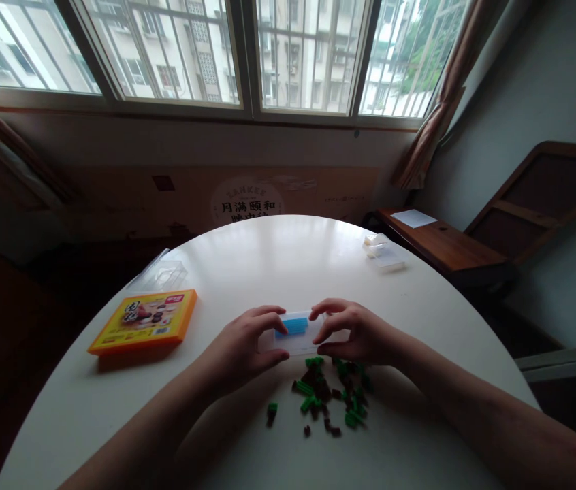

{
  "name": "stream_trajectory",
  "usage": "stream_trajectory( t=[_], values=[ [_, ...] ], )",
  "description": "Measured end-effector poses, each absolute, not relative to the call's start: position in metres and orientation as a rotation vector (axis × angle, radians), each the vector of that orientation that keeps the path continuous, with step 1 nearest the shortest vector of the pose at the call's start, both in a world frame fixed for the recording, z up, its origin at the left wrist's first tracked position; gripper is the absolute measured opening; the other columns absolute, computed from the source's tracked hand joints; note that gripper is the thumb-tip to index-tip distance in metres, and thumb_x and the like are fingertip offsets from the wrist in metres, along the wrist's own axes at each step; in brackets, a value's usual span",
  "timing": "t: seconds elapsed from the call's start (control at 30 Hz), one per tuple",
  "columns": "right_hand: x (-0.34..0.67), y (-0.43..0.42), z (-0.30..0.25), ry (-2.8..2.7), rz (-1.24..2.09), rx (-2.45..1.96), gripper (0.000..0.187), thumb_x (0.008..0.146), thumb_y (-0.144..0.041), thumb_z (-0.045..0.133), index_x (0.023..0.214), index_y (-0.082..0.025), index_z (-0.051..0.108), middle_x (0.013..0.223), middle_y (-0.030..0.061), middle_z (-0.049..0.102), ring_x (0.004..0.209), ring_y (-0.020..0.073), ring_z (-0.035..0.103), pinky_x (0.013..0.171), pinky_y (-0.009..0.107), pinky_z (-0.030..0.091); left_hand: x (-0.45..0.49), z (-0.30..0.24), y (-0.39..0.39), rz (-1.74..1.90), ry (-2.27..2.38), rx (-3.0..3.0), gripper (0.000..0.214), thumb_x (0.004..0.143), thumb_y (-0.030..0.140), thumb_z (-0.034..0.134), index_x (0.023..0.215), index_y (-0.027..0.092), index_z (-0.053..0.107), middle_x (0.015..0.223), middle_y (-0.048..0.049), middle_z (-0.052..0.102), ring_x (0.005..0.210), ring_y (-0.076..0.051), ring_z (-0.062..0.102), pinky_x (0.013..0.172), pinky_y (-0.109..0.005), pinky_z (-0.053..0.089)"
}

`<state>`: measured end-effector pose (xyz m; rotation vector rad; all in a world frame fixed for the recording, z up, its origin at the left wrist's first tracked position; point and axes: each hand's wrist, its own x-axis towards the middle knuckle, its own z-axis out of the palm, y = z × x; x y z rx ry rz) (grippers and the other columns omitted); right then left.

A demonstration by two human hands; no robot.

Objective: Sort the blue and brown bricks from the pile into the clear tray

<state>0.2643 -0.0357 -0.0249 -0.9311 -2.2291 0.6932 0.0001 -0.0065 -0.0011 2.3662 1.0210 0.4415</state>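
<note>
Over the middle of the round table, a small translucent plastic box [295, 344] lies between my two hands. Blue pieces [295, 326] show in its upper part; their exact kind is too small to tell. My left hand [252, 340] grips the box's left end, thumb at the near edge and fingers at the far side. At the right end, my right hand [352, 332] has its fingers curled round the box in the same way. Just nearer to me lies a loose pile of small green and brown toy bricks [321, 388], with one green-and-brown piece [272, 412] apart on the left.
On the left stands an orange-edged yellow box [150, 318], with a clear plastic tray [165, 274] behind it. A small clear package [385, 253] lies at the far right of the white table [262, 265]. Beyond the edge is a wooden side table [446, 238] bearing paper.
</note>
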Motion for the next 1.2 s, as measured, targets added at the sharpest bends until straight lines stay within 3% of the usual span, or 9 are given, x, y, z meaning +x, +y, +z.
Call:
stream_trajectory(
  t=[0.4,0.57,0.87,1.0,1.2],
  values=[
    [0.260,-0.039,-0.021,-2.265,0.632,-0.962,0.006,0.079,-0.024,0.074,0.084,-0.023,0.074,0.115,0.0056,0.065,0.094,0.0174,0.065,0.084,0.033,0.052,0.000,-0.007,-0.005,0.504,1.000,2.354,0.018,0.074,0.032,0.071,0.088,0.023,0.068,0.128,-0.0073,0.062,0.114,-0.026,0.061,0.100,-0.040,0.047],
    [0.251,-0.044,-0.009,-2.379,0.365,-0.996,0.005,0.078,-0.026,0.075,0.081,-0.025,0.072,0.107,0.0016,0.069,0.104,0.0207,0.063,0.092,0.040,0.046,0.001,-0.004,-0.009,0.535,0.993,2.360,0.016,0.073,0.028,0.071,0.088,0.023,0.067,0.124,-0.0071,0.064,0.110,-0.024,0.062,0.098,-0.039,0.049],
    [0.233,-0.044,-0.004,-2.489,0.060,-1.139,0.002,0.085,-0.022,0.069,0.086,-0.021,0.068,0.096,0.0029,0.074,0.092,0.0199,0.066,0.083,0.037,0.045,-0.003,-0.020,-0.003,0.615,1.032,2.431,0.032,0.079,0.037,0.068,0.108,0.024,0.062,0.137,-0.0099,0.055,0.123,-0.028,0.055,0.103,-0.045,0.045],
    [0.237,-0.034,-0.010,-2.483,-0.005,-1.174,0.020,0.081,-0.023,0.074,0.099,-0.023,0.068,0.096,0.0034,0.074,0.092,0.0221,0.067,0.084,0.038,0.046,-0.005,-0.026,0.004,0.780,1.056,2.375,0.048,0.082,0.044,0.064,0.123,0.021,0.053,0.137,-0.0136,0.053,0.123,-0.029,0.055,0.101,-0.046,0.048],
    [0.242,-0.027,-0.016,-2.430,-0.012,-1.209,0.028,0.081,-0.027,0.075,0.107,-0.022,0.066,0.102,0.0057,0.074,0.093,0.0232,0.068,0.084,0.039,0.048,-0.005,-0.028,0.006,0.733,1.081,2.378,0.052,0.081,0.042,0.066,0.126,0.022,0.052,0.129,-0.0120,0.059,0.115,-0.030,0.059,0.095,-0.046,0.051]
  ],
)
